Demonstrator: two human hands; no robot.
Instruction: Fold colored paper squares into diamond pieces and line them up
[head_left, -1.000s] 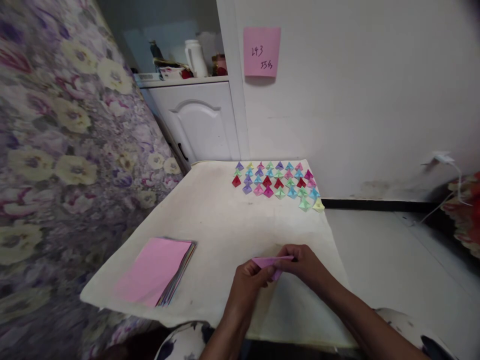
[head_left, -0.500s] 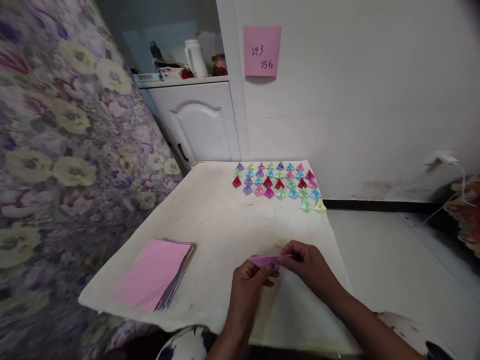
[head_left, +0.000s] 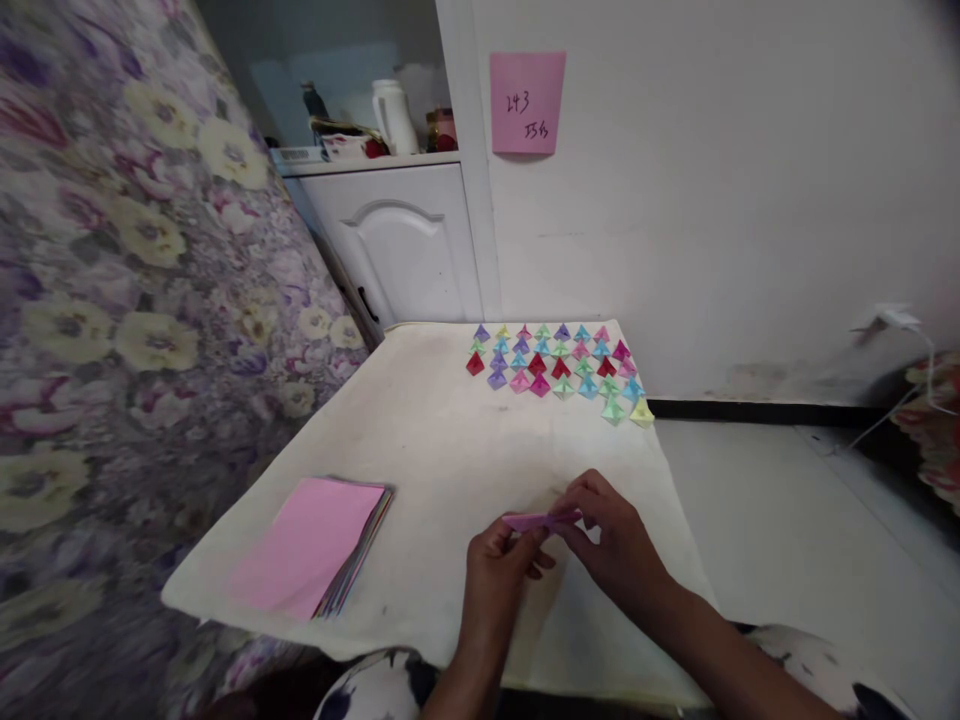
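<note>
A small folded piece of pink paper [head_left: 525,521] is held between my two hands, just above the near right part of the table. My left hand [head_left: 504,560] pinches its left and middle part, thumb on the near side. My right hand [head_left: 600,520] grips its right end between thumb and fingers. The fingers partly cover the paper, so its exact folded shape is hard to make out. To the left lies a stack of coloured paper sheets [head_left: 311,545] with a pink one on top.
Several rows of small folded paper pieces [head_left: 561,368] in many colours stand at the table's far right. The cream-covered table [head_left: 420,430] meets a white wall with a pink note [head_left: 527,103]. A flowered curtain [head_left: 150,350] hangs along the left side.
My right hand has shifted slightly along the paper toward my left hand. The pink paper now looks narrower, seen more edge-on. The view has moved a little.
</note>
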